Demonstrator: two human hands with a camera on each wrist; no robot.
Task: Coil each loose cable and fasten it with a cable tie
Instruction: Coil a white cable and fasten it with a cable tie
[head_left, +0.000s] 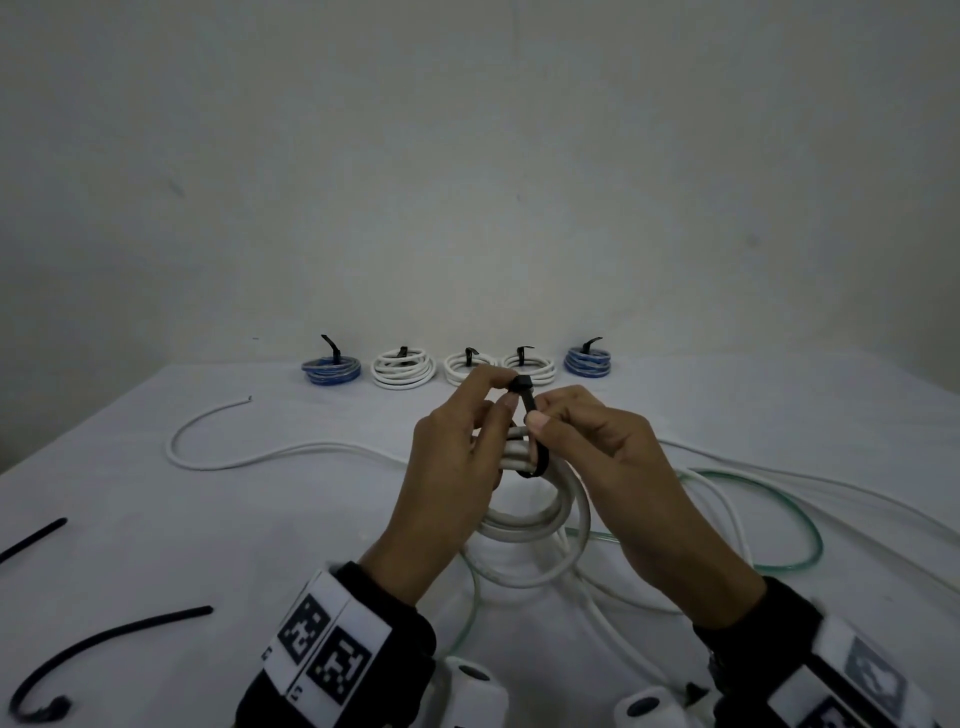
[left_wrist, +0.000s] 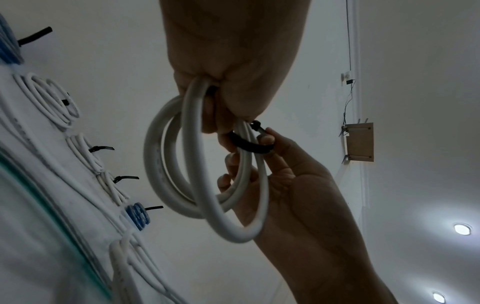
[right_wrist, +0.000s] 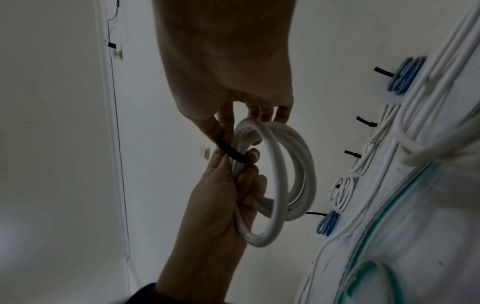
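Centre of the head view: both hands raised over the white-cloth table (head_left: 130, 493), working a coil of thick white round cable (head_left: 540, 514) w/ a black plastic cable tie (head_left: 535, 447) looped round its upper strands. Left hand (head_left: 457, 467) has fingers curled thru the coil, gripping the bundle, thumb and forefinger pinching the tie's head at top. Right hand (head_left: 608, 457) pinches the tie strap btwn thumb and forefinger, other fingers curled near the coil. In the left wrist view the coil (left_wrist: 207, 164) hangs below the palm, tie (left_wrist: 249, 144) wrapping the strands at right; right wrist view shows the tie (right_wrist: 231, 152) at the coil's upper left.

Along the far table edge, mid-frame: row of five finished tied coils (head_left: 457, 366), blue at each end, three white btwn. Loose white cables (head_left: 270, 449) and a green-tinted clear cable (head_left: 769, 519) trail across the cloth. Lower left: two spare black ties (head_left: 104, 639).
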